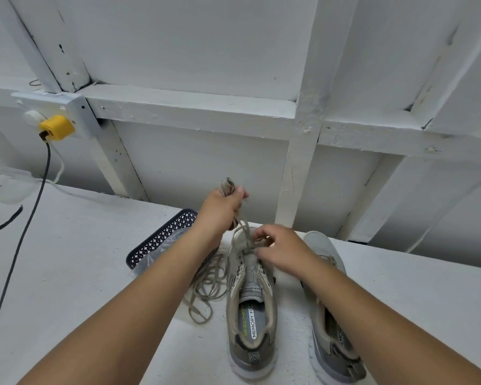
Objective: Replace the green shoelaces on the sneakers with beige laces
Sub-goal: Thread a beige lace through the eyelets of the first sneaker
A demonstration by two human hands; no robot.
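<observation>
Left hand [222, 209] clamps a raised bunch of lace [228, 186]; right hand [278, 250] pinches lace at the left sneaker [250, 298] eyelets. Loose lace [206, 287] on the tabletop [81, 273] may tangle.

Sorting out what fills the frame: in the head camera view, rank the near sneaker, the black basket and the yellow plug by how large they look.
1. Near sneaker, closest to the camera.
2. Black basket, partly hidden by the forearm.
3. Yellow plug, farthest away.

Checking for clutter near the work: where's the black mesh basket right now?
Head view, left of centre: the black mesh basket sits on the white table, just left of the near sneaker, partly hidden behind the left forearm.
</observation>
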